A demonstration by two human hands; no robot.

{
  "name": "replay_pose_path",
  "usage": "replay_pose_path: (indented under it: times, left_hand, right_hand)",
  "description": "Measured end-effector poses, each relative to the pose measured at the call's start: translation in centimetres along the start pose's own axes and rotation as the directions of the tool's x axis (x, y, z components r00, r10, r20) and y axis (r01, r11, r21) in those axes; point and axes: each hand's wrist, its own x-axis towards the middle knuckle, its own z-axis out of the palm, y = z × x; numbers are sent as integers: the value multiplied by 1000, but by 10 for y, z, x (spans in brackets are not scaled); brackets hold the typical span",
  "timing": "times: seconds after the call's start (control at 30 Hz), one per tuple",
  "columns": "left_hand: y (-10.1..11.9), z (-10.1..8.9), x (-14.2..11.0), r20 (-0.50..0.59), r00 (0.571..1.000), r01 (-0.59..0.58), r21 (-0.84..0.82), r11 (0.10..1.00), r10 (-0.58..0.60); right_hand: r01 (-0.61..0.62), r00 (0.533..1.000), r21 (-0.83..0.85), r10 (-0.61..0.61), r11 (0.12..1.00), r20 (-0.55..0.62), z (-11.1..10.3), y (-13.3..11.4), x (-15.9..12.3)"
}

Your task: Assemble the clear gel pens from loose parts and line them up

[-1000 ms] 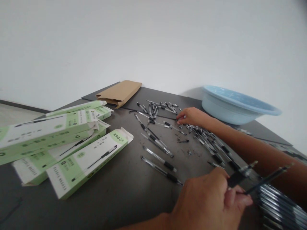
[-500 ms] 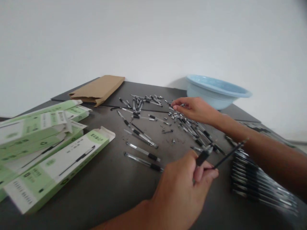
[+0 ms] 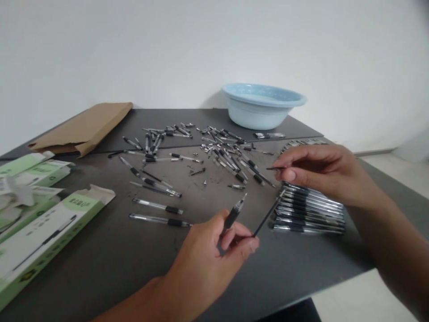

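Note:
My left hand [image 3: 208, 255] is closed around a clear pen barrel [image 3: 232, 218] with a black grip, its tip pointing up. Between the thumb and fingers of that same hand is a thin black pen refill [image 3: 268, 215], slanting up to the right. My right hand [image 3: 321, 172] pinches a small, thin dark piece [image 3: 273, 168], too small to name surely. Below that hand lies a neat row of pens [image 3: 308, 212] with black grips. A loose pile of pens and pen parts [image 3: 231, 163] spreads over the table beyond my hands.
Green and white pen boxes [image 3: 50, 239] lie at the left, behind them a brown paper envelope [image 3: 90, 125]. A light blue basin [image 3: 261, 112] stands at the back by the wall. Several loose pens [image 3: 157, 205] rest left of centre on the dark table [image 3: 134, 277].
My right hand has drawn back from the loose parts near the basin, with a small dark piece in its pinch. My left hand still holds barrel and refill. The view has turned right.

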Motion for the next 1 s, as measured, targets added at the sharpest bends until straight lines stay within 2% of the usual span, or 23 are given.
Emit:
replay_pose_path:
  times: [0.17, 0.33, 0.43, 0.5, 0.6, 0.7, 0.93, 1.0]
  left_hand:
    - [0, 2, 0, 109, 987, 121, 10, 993, -121]
    - [0, 3, -2, 212, 965, 142, 70, 987, -154]
    - [6, 2, -2, 275, 944, 176, 46, 983, -182]
    - [9, 1, -2, 309, 925, 219, 36, 975, -219]
    - [12, 0, -1, 326, 909, 258, 53, 965, -261]
    - [12, 0, 0, 340, 902, 259, 68, 963, -267]
    - [9, -2, 0, 383, 883, 255, 95, 962, -272]
    - [9, -1, -1, 393, 879, 254, 92, 963, -269]
  right_hand:
    - [118, 981, -6, -116, 993, 154, 2, -9, 1]
    - [111, 963, -14, -104, 994, 247, 7, -9, -3]
    - [148, 943, 29, -150, 989, 297, 10, -3, -4]
    - [169, 940, 64, -181, 983, 290, 11, 0, -4]
    - [140, 959, 58, -150, 988, 240, 9, 3, -5]
    - [119, 969, 47, -127, 992, 214, 6, 3, -6]
    - [154, 964, -5, -149, 988, 219, 4, 2, -8]
    - [135, 977, -53, -124, 989, 174, 2, 4, -8]
